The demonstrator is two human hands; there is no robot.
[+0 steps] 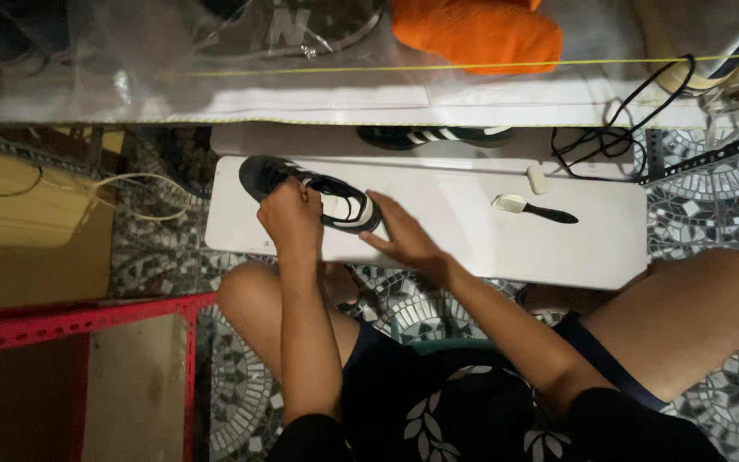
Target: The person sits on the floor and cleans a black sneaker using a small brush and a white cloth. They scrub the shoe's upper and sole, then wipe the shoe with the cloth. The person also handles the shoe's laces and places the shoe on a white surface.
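The left hand [291,218] was closed around the middle of the dark-and-white shoe [311,193] (toe pointing up-left), while the right hand [405,239], fingers open, rested flat at its heel end on the white board [472,239].

I see a shoe [310,192] lying on the left part of a board [472,239], which rests on the floor [712,214] just beyond my knees. My left hand [291,218] grips the shoe's near side; my right hand [404,239] touches its right end. A brush [532,207] lies on the board to the right. A second shoe [434,135] lies beyond the board, under a shelf [301,107].
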